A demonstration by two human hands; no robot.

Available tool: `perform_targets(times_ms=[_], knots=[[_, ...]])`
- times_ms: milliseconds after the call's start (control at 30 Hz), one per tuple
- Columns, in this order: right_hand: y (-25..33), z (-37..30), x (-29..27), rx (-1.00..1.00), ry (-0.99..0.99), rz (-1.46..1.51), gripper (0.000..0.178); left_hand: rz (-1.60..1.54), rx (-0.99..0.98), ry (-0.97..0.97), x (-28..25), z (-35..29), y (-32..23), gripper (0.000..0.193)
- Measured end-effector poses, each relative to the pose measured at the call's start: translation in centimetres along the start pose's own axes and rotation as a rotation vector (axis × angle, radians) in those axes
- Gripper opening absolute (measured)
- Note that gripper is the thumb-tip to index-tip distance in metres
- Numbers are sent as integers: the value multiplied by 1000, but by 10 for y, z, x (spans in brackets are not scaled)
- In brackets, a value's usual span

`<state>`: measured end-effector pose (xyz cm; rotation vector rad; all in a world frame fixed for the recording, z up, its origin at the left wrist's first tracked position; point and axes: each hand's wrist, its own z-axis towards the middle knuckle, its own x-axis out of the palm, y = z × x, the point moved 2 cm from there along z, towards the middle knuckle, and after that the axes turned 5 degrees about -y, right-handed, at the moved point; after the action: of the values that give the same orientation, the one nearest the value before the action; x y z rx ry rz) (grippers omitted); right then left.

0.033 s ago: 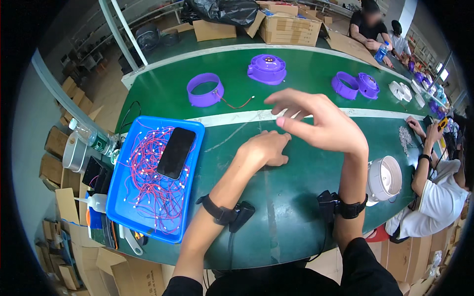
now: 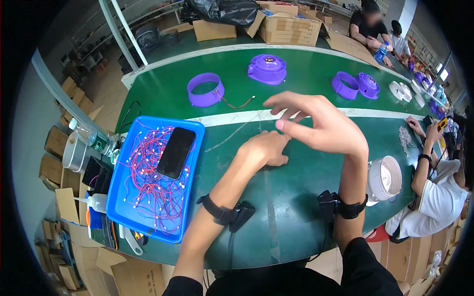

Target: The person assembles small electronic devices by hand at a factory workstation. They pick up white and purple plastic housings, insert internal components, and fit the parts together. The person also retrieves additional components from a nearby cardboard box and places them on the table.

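My left hand (image 2: 264, 148) rests on the green table, its thumb apart from the partly hidden fingers and nothing visible in its grasp. Above and to the right of it, my right hand (image 2: 323, 123) is raised with loosely curved, parted fingers and holds nothing. Both wrists wear black straps with small dark devices. Beyond the hands lie a purple ring (image 2: 205, 90) with a red wire lead (image 2: 238, 105) and a purple round housing (image 2: 267, 69). To the left, a blue tray (image 2: 114, 217) carries many red wire leads (image 2: 148, 182) and a black phone (image 2: 176, 153).
A white round housing (image 2: 384, 177) stands right of my right forearm. Farther back are another purple ring (image 2: 345, 86) and purple housing (image 2: 368, 86). A co-worker in a white shirt (image 2: 439, 197) works at the right. Bottles and tools line the left edge.
My right hand has dipped very slightly. My left hand and the things on the table look the same.
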<state>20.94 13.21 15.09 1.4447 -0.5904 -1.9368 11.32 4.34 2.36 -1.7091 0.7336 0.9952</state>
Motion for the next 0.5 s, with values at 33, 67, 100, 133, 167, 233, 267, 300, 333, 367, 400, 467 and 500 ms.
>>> perform_targets(times_ms=[33, 67, 100, 133, 167, 233, 267, 300, 333, 367, 400, 467, 500], knots=[[2, -1, 2, -39, 32, -47, 37, -14, 17, 2, 2, 0, 3, 62], [4, -3, 0, -114, -17, -117, 37, -5, 35, -27, 7, 2, 8, 61], [6, -7, -3, -190, -67, -187, 38, 4, 53, -56, 12, 5, 12, 60], [9, -10, -8, -268, -114, -257, 38, 12, 69, -88, 14, 5, 15, 59], [14, -17, -20, -240, -105, -261, 40, 18, 45, -72, 8, 2, 10, 59], [20, -41, -47, -121, -190, -234, 42, 28, -11, -45, -6, -7, 1, 57], [16, -57, -58, -7, -230, -180, 44, 23, -55, -13, -11, -13, 0, 61], [9, -76, -71, 85, -271, -165, 48, 15, -93, 19, -18, -16, 0, 64], [0, -96, -82, 173, -342, -195, 54, 9, -118, 52, -25, -15, -2, 67], [-3, -113, -87, 285, -347, -306, 57, 5, -94, 14, -29, -17, 2, 67], [-16, -134, -93, 304, -345, -491, 59, -2, -71, -23, -33, -21, 7, 66], [-49, -183, -105, 424, -341, -760, 65, -8, -52, -79, -44, -29, 7, 65], [-67, -211, -110, 488, -362, -816, 73, -8, -55, -95, -52, -35, 2, 65]])
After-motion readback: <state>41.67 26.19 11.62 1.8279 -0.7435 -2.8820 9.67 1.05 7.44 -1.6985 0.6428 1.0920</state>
